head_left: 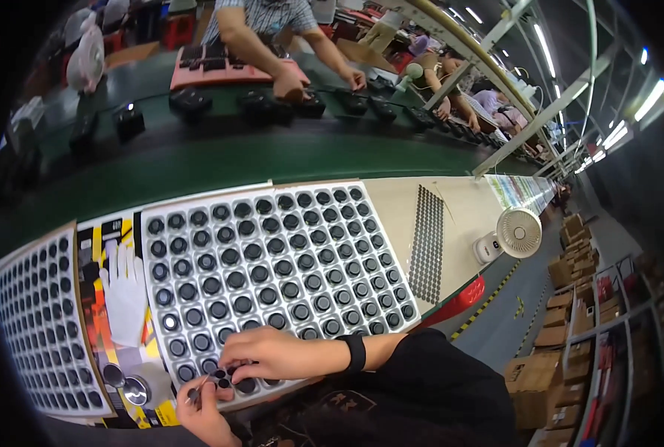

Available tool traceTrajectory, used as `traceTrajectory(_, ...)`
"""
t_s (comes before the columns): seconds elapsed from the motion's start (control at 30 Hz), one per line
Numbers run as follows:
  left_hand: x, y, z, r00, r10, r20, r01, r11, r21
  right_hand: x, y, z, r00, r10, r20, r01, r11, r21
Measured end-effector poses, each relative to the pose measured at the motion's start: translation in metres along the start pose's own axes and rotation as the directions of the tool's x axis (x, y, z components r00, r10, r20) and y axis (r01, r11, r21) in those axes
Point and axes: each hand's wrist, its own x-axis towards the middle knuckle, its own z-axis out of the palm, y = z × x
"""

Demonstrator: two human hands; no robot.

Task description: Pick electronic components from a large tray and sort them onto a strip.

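Observation:
A white molded tray (pixel 152 298) lies before me, its pockets filled with rows of black round parts (pixel 275 245). My right hand (pixel 269 353) reaches over the tray's near edge, wearing a black wristband, thumb and fingers drawn together. Just left of it and nearer to me, my left hand (pixel 204 414) is closed in a pinch, with a thin, shiny sliver showing at its fingertips. Small dark round pieces (pixel 220 375) show between the two hands. What each hand grips is too small and partly covered to name.
Left of the tray are a white glove (pixel 125 294), a metal cup (pixel 136 390) and a second filled tray (pixel 49 328). A sheet of black dots (pixel 427 246) and a small fan (pixel 518 232) are at right. Beyond runs a green conveyor (pixel 220 153) with black devices; a co-worker's hands (pixel 291 86) work there.

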Motion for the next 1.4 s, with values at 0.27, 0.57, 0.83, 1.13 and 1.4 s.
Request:
traceTrajectory(0.27,0.002,-0.006,-0.005,0.997,0.07,-0.02,-0.071,0.997,-0.014,-0.006,-0.002,0.002,0.989,-0.069,-0.13,0.08,0.993,0.083)
traceTrajectory(0.57,-0.008,0.03,0.006,1.0,0.009,0.008,-0.008,0.995,-0.102,-0.011,-0.008,0.0,0.942,-0.28,-0.186,0.278,0.96,-0.038)
traceTrajectory(0.83,-0.017,0.035,0.012,0.984,0.172,0.034,-0.165,0.975,-0.146,-0.014,-0.036,-0.016,0.983,-0.11,-0.149,0.097,0.991,-0.092)
traceTrajectory(1.13,-0.022,0.056,0.022,0.978,0.146,0.152,-0.143,0.989,-0.03,-0.026,-0.041,-0.02,0.973,-0.165,-0.162,0.139,0.977,-0.159)
traceTrajectory(1.4,-0.03,0.056,0.019,0.966,0.101,0.237,-0.088,0.994,-0.066,-0.038,-0.046,-0.019,0.976,-0.117,-0.186,0.098,0.99,-0.105)
